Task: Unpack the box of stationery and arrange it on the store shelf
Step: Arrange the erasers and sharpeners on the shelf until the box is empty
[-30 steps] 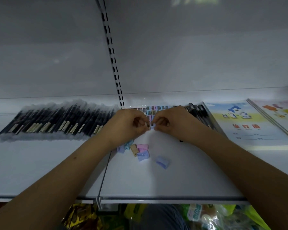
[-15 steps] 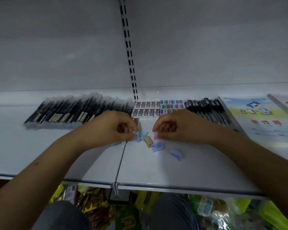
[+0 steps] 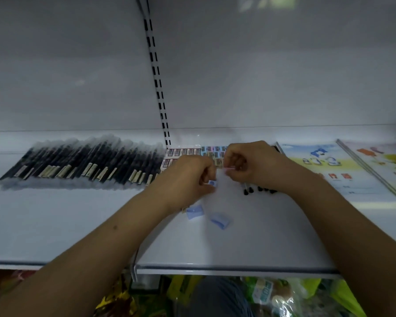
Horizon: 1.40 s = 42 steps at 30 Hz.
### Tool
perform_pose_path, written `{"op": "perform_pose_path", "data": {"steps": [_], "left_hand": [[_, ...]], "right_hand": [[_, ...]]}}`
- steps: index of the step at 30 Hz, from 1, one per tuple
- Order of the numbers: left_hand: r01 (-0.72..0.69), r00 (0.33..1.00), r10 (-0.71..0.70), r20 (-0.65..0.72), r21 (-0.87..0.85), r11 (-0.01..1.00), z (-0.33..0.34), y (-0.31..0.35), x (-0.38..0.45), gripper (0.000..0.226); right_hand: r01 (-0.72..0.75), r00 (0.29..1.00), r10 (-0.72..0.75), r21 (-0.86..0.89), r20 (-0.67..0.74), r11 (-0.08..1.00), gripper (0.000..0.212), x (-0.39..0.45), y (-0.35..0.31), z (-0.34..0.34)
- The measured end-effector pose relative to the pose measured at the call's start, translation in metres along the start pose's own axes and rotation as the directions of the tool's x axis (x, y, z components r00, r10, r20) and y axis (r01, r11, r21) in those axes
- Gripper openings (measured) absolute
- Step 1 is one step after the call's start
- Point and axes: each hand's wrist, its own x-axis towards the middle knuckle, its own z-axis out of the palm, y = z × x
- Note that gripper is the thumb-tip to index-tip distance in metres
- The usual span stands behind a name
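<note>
While our left hand point(image 3: 193, 179) pinches a small blue sharpener point(image 3: 212, 183) and our right hand point(image 3: 245, 167) pinches a pink one point(image 3: 227, 169) mid-shelf point(image 3: 249, 243), we judge them light, stiff, slippery; hold the flat sides. Two more sharpeners point(image 3: 207, 215) lie nearer.

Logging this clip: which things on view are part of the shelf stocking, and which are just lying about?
Part of the job:
left hand and right hand, each pinching a small piece
loose blue pieces
eraser rows
wrapped pens
notebooks
shelf

Lying about:
snack packets on the level below
</note>
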Motion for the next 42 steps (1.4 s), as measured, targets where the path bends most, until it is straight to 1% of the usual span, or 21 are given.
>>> {"op": "perform_pose_path", "data": {"steps": [3,5,8,11,13,15,18,21,22,25,28,31,33,36,40,42], "left_hand": [[-0.028,0.998,0.027,0.050,0.009,1.000,-0.004,-0.001,-0.003,0.018],[-0.028,0.998,0.029,0.059,-0.015,0.999,-0.007,-0.003,-0.006,0.019],[-0.022,1.000,0.022,0.021,-0.017,1.000,-0.002,-0.004,-0.007,0.011],[-0.033,0.999,0.032,-0.028,-0.011,0.999,0.008,-0.003,-0.002,0.006],[-0.058,0.997,0.059,-0.043,0.006,0.998,0.013,-0.002,0.004,0.008],[-0.081,0.995,0.083,-0.059,0.028,0.996,0.013,-0.003,0.007,0.014],[-0.073,0.990,0.076,-0.118,0.029,0.997,0.004,-0.014,0.006,0.025],[-0.060,0.991,0.064,-0.116,0.043,0.997,-0.006,-0.028,0.002,0.025],[-0.062,0.992,0.066,-0.106,0.044,0.997,-0.006,-0.030,0.001,0.025],[-0.091,0.994,0.093,-0.065,0.035,0.995,-0.003,-0.030,0.002,0.026],[-0.095,0.993,0.099,-0.063,0.060,0.994,0.003,-0.030,0.007,0.025],[-0.086,0.993,0.090,-0.079,0.060,0.994,0.005,-0.031,0.011,0.018],[-0.076,0.993,0.081,-0.080,0.058,0.995,0.006,-0.033,0.011,0.016],[-0.065,0.994,0.069,-0.087,0.044,0.997,0.008,-0.035,0.011,0.014],[-0.075,0.993,0.080,-0.088,0.053,0.996,0.009,-0.034,0.014,0.013],[-0.083,0.991,0.088,-0.096,0.048,0.995,0.010,-0.034,0.016,0.013]], "right_hand": [[0.020,0.998,-0.013,-0.116,0.056,0.993,0.009,0.000,0.000,-0.002],[0.026,0.996,-0.014,-0.144,0.083,0.989,0.012,-0.002,-0.001,-0.004],[0.031,0.994,-0.014,-0.159,0.106,0.987,0.020,-0.003,-0.004,-0.007],[0.038,0.997,-0.024,-0.197,0.074,0.980,0.017,-0.002,-0.002,-0.006],[0.035,0.998,-0.023,-0.195,0.063,0.980,0.013,-0.001,0.000,-0.004],[0.050,0.996,-0.033,-0.210,0.081,0.976,0.016,-0.001,0.002,-0.001],[0.082,0.994,-0.068,-0.179,0.083,0.980,0.027,0.000,0.002,0.002],[0.073,0.995,-0.067,-0.081,0.073,0.994,0.037,0.003,-0.004,0.006],[0.067,0.995,-0.061,-0.070,0.080,0.995,0.035,0.004,-0.006,0.008],[0.083,0.994,-0.075,-0.097,0.079,0.992,0.019,0.009,-0.007,0.015],[0.064,0.997,-0.057,-0.123,0.056,0.990,0.014,0.011,-0.005,0.019],[0.059,0.998,-0.056,-0.119,0.029,0.991,0.012,0.010,-0.005,0.018],[0.076,0.997,-0.071,-0.129,0.039,0.989,0.013,0.008,-0.005,0.016],[0.096,0.994,-0.088,-0.145,0.060,0.985,0.017,0.006,-0.004,0.014],[0.111,0.994,-0.110,-0.103,0.018,0.988,0.028,0.007,-0.002,0.019],[0.137,0.990,-0.134,-0.121,0.032,0.983,0.025,0.009,-0.003,0.022]]}}
